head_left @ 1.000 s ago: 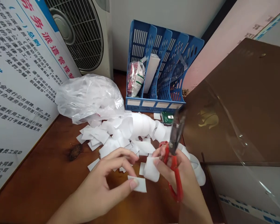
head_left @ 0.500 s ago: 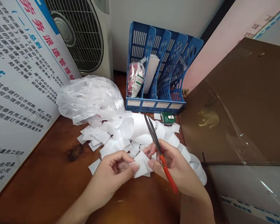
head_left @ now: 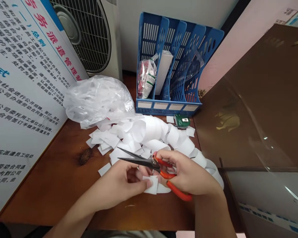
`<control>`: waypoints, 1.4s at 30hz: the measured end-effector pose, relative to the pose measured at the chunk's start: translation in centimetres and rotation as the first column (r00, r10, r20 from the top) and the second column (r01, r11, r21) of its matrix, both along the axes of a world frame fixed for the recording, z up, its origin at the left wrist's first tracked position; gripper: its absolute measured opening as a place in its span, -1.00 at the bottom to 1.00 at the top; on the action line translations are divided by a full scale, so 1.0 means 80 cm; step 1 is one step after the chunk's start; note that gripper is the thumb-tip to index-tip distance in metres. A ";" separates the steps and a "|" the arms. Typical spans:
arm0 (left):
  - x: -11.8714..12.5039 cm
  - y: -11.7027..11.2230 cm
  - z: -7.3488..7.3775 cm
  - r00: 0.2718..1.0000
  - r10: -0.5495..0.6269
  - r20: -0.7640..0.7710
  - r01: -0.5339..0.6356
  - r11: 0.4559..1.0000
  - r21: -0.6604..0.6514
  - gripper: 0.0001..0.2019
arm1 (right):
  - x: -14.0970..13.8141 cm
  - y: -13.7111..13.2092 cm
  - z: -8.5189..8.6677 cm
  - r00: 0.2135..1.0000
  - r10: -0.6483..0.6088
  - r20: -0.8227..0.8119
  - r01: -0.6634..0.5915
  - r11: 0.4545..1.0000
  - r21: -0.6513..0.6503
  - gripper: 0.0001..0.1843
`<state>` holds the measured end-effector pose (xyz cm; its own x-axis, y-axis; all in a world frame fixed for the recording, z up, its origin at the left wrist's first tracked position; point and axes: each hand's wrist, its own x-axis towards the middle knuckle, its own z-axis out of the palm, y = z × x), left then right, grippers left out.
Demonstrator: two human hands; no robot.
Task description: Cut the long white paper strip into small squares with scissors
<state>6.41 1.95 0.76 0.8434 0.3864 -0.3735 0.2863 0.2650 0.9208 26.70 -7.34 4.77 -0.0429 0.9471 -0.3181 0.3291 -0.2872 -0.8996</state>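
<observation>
My right hand (head_left: 188,173) grips red-handled scissors (head_left: 151,163), whose dark blades stand slightly apart and point left over my other hand. My left hand (head_left: 125,181) pinches a small white paper piece (head_left: 151,185) between thumb and fingers, just under the scissors' pivot. Behind both hands a long white paper strip (head_left: 164,137) curls across the wooden table (head_left: 57,185), among several cut white paper squares (head_left: 106,140).
A crumpled clear plastic bag (head_left: 96,99) lies at the back left. A blue file rack (head_left: 176,66) holding a packet stands behind, with a small green object (head_left: 181,121) before it. A printed board leans at left, a fan behind, a brown panel at right.
The scissors swung from pointing up and away to pointing left across my left hand. My left hand closed in and now pinches the paper piece under the blades. The view shifted slightly.
</observation>
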 end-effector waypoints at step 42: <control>0.003 0.002 -0.014 0.999 0.030 -0.018 -0.030 0.999 0.014 -0.65 | -0.005 0.002 -0.037 0.870 -0.489 -0.060 0.491 0.852 0.181 -0.64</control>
<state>6.63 2.10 -0.39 0.8245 0.4168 -0.3828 0.2949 0.2609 0.9192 26.28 -7.15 1.82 0.4395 0.8875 -0.1386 0.1787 -0.2376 -0.9548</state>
